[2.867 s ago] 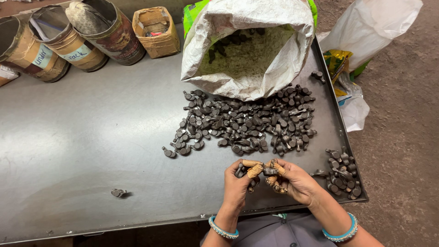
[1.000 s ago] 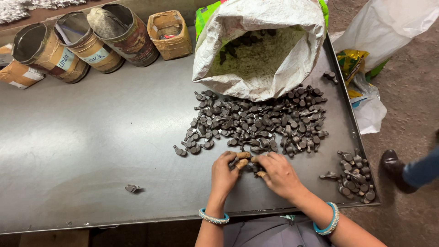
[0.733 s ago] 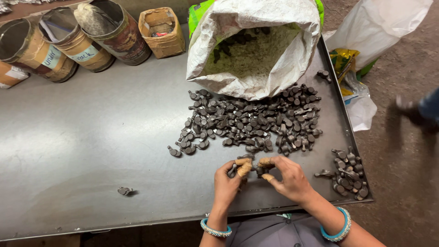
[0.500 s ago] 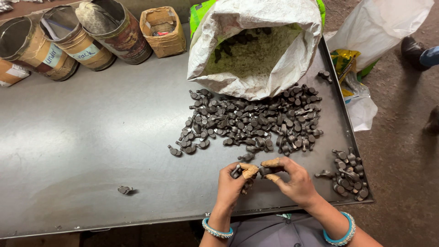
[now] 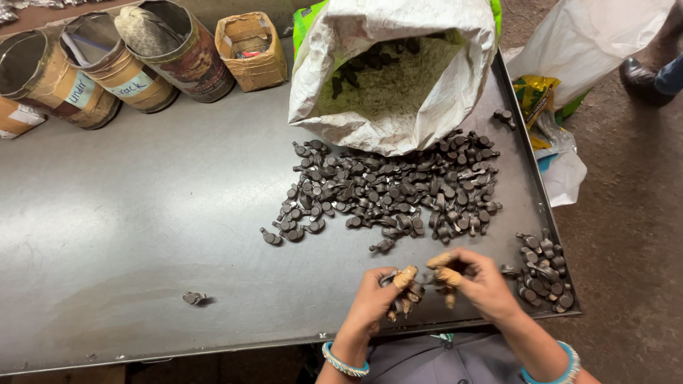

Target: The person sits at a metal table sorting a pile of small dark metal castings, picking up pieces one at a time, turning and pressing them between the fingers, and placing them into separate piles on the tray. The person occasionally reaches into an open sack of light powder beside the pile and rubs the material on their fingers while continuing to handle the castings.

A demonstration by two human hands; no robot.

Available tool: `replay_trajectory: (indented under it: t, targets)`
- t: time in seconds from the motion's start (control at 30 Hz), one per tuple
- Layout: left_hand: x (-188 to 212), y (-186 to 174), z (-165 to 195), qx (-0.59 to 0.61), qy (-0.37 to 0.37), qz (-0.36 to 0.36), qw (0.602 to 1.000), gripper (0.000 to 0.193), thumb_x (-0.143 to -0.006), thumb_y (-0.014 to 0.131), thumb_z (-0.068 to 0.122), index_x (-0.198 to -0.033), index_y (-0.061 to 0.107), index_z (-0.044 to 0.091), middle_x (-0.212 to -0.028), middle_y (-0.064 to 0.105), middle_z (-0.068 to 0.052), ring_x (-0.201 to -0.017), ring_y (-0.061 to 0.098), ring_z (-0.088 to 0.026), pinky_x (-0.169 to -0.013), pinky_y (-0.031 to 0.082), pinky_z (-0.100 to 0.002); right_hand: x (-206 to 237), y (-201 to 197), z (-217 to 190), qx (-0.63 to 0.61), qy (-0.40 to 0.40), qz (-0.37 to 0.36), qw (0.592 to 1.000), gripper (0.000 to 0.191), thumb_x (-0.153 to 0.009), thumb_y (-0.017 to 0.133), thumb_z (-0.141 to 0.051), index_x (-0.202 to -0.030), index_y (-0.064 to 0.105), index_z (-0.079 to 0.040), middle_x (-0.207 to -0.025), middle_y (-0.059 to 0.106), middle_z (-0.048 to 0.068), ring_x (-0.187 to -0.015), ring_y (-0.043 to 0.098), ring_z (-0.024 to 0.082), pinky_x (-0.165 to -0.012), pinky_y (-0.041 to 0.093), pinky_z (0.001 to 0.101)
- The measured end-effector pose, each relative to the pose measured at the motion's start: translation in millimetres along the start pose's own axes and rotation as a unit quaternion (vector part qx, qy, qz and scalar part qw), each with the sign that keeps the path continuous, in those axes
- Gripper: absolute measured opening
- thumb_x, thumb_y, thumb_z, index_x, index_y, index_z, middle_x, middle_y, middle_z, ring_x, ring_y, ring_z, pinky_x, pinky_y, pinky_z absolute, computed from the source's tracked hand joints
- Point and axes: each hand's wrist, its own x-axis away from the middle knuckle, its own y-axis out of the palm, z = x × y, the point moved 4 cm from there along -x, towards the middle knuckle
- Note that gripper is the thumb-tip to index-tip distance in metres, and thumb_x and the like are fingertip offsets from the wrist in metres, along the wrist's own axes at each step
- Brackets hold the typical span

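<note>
The left hand [image 5: 380,299] and right hand [image 5: 477,281] meet at the near edge of the grey metal worktop [image 5: 142,235], fingers [image 5: 405,277] wrapped in tan tape. The left fingers are curled closed around a few small dark metal parts [image 5: 409,293]; whether the right fingers grip one too cannot be told. Just right of the right fingers lies a small pile of parts [image 5: 544,270]. Beyond the fingers spreads the big heap of parts [image 5: 398,188], spilling from an open white sack [image 5: 391,78]. Far left of the fingers, one stray part [image 5: 193,298] lies alone. At the far left edge stand several tins [image 5: 107,64].
</note>
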Motion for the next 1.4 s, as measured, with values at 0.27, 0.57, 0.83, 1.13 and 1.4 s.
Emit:
replay_trajectory:
  t: [0.27, 0.57, 0.83, 1.13, 1.4]
  targets:
    - [27, -37, 68, -0.264, 0.208, 0.351, 0.874, 0.024, -0.084, 0.082, 0.028, -0.093, 0.080, 0.006, -0.063, 0.072, -0.005, -0.054, 0.059, -0.013, -0.053, 0.047, -0.030, 91, -134, -68, 0.370, 0.093, 0.333, 0.863, 0.023, -0.087, 0.079, -0.013, -0.110, 0.081, -0.006, -0.079, 0.074, 0.013, -0.058, 0.059, 0.017, -0.048, 0.045, 0.0323]
    - [9, -34, 70, -0.301, 0.148, 0.333, 0.881, 0.021, -0.081, 0.073, 0.013, -0.101, 0.078, 0.007, -0.065, 0.073, -0.011, -0.053, 0.067, -0.018, -0.053, 0.050, -0.033, 110, -234, -31, 0.398, 0.089, 0.406, 0.818, 0.023, -0.093, 0.078, -0.003, -0.101, 0.065, 0.014, -0.070, 0.070, 0.025, -0.048, 0.061, 0.024, -0.039, 0.047, 0.0358]
    - [5, -26, 63, -0.249, 0.187, 0.286, 0.906, 0.020, -0.079, 0.074, 0.005, -0.098, 0.081, 0.005, -0.070, 0.077, -0.007, -0.057, 0.069, -0.012, -0.054, 0.052, -0.028, 106, -215, -38, 0.431, 0.104, 0.436, 0.783, 0.027, -0.093, 0.079, -0.003, -0.113, 0.069, 0.010, -0.085, 0.075, 0.021, -0.065, 0.071, 0.027, -0.054, 0.057, 0.0370]
    - [8, 34, 21, 0.040, 0.046, 0.055, 0.997, 0.024, -0.078, 0.085, 0.006, -0.097, 0.077, -0.005, -0.073, 0.074, -0.005, -0.054, 0.062, -0.009, -0.047, 0.045, -0.024, 53, -4, -61, 0.365, -0.030, 0.107, 0.924, 0.065, -0.062, 0.091, -0.019, -0.123, 0.070, -0.016, -0.113, 0.075, 0.004, -0.081, 0.077, 0.017, -0.073, 0.062, 0.0318]
    - [12, 20, 38, -0.113, 0.019, 0.096, 0.989, 0.034, -0.076, 0.088, 0.015, -0.109, 0.081, 0.008, -0.068, 0.068, -0.002, -0.050, 0.054, -0.009, -0.043, 0.038, -0.027, 57, -37, -46, 0.453, -0.104, 0.276, 0.841, 0.033, -0.072, 0.086, -0.024, -0.102, 0.077, -0.012, -0.096, 0.076, 0.007, -0.086, 0.073, 0.024, -0.076, 0.057, 0.0341]
